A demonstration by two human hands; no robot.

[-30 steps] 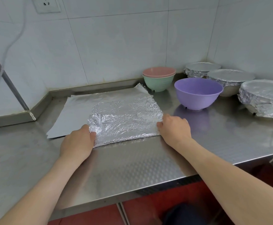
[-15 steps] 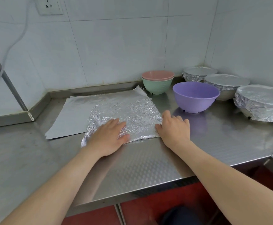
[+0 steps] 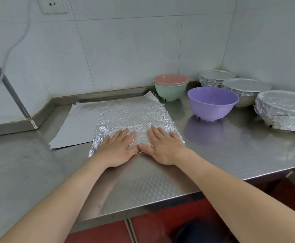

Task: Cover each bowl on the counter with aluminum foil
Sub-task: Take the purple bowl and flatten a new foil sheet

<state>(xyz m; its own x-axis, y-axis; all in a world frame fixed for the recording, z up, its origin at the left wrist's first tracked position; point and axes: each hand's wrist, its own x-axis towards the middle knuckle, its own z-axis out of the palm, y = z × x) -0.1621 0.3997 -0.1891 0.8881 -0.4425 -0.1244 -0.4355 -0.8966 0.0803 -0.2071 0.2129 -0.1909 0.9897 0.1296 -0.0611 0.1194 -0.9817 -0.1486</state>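
Observation:
A crinkled sheet of aluminum foil (image 3: 136,118) lies flat on the steel counter (image 3: 231,151), on top of smoother foil sheets (image 3: 80,123). My left hand (image 3: 118,148) and my right hand (image 3: 164,146) press side by side on its near edge, fingers straight, thumbs almost touching. To the right stands an uncovered purple bowl (image 3: 212,102). Behind the foil a pink bowl (image 3: 171,79) sits nested in a green bowl (image 3: 170,91), both uncovered. Three foil-covered bowls (image 3: 282,111) line the right wall.
Tiled walls close the counter at the back and right. A wall socket (image 3: 52,5) with a hanging cable is at the upper left. The counter's front edge runs just below my forearms, with a red floor beneath.
Both hands have slid from the sheet's near corners toward its middle and now lie flat on it side by side. The left hand moved first, then the right.

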